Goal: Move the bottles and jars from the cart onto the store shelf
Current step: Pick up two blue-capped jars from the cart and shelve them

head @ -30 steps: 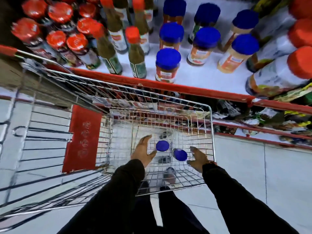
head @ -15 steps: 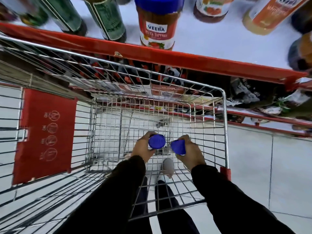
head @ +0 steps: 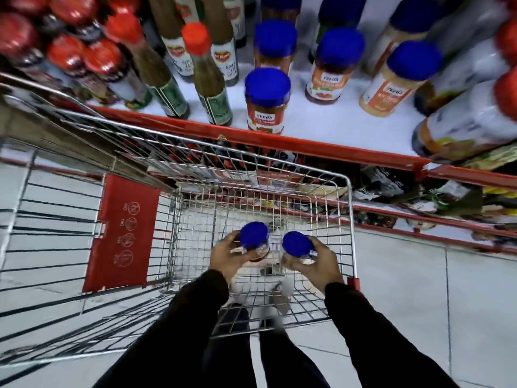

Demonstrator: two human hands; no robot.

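I look down into a wire shopping cart point(head: 349, 219) parked against a white store shelf point(head: 321, 124) with a red front edge. My left hand point(head: 223, 254) grips a blue-lidded jar point(head: 254, 236) by its side. A second blue-lidded jar point(head: 296, 243) sits in my right hand point(head: 321, 260). Both jars are held up inside the cart basket, side by side and slightly apart. On the shelf stand several more blue-lidded jars point(head: 267, 99), green sauce bottles with red caps point(head: 208, 79) and red-lidded jars point(head: 100, 60).
The cart's red child-seat flap point(head: 123, 233) is at the left. Large red-capped bottles point(head: 470, 121) crowd the shelf's right end. A lower shelf with packets point(head: 391, 186) runs behind the cart. Pale floor tiles point(head: 419, 289) lie to the right. My feet show through the cart's mesh.
My hands went from reaching open towards the two jars to closing on them and lifting them. The view has swung up, so more of the shelf shows now.
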